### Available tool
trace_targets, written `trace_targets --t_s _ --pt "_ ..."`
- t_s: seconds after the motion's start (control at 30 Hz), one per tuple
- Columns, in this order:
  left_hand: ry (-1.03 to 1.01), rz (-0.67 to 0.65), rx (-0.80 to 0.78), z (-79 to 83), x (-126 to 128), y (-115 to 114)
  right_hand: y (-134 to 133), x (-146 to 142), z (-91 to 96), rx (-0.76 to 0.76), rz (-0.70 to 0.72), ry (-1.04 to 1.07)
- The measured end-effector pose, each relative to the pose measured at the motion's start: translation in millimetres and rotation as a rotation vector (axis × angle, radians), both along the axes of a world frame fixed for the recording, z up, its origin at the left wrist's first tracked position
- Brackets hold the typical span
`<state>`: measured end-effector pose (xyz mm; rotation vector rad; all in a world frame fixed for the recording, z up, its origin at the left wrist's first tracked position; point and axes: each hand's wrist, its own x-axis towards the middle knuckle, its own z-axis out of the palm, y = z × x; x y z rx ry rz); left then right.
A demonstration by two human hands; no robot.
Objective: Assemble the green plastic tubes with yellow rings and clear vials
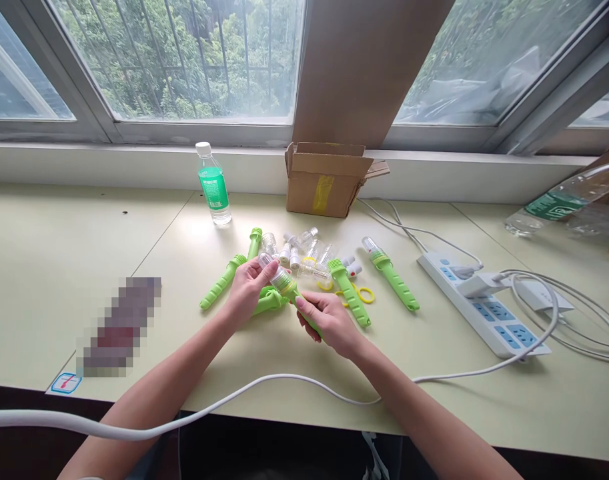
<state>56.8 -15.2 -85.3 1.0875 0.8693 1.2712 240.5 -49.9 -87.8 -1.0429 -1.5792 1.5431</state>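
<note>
My right hand (329, 323) grips the green ribbed handle (304, 312) of a small plastic tool, held just above the table. My left hand (248, 288) pinches the clear plastic cap (271, 268) on that tool's top end. Under my hands lies another green handle (270, 303). Several more green handles (223, 281) and clear caps (309, 257) lie scattered on the pale yellow table (84, 267) beyond my hands. Yellow rings (365, 295) lie beside them.
A green-labelled water bottle (213, 185) and an open cardboard box (325, 179) stand near the window ledge. A white power strip (484, 303) with cables lies at right. A white cable (284, 383) crosses my forearms. Another bottle (564, 200) lies at far right.
</note>
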Motion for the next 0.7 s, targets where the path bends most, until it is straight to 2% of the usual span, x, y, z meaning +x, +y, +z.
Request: trace_targets --t_s 0.27,0.4,0.47,0.53,0.7 --pt "-0.093 -0.093 0.029 10.4 -1.3 -4.1 6.1 14.2 3.1 -0.455 0.176 0.319" --pt "-0.099 -0.127 0.062 11.1 -2.4 -4.8 7.9 15.3 1.1 -0.497 0.248 0.373" --pt "-0.084 -0.097 0.062 9.9 -2.2 -4.4 5.9 10.5 0.5 -0.437 0.212 0.338" --pt "-0.054 -0.044 0.061 9.6 -0.8 -4.4 2.9 4.2 0.0 -0.304 0.128 0.252" --pt "0.027 0.046 0.063 11.2 5.7 -6.8 -1.3 -3.5 -4.4 0.217 -0.163 -0.133"
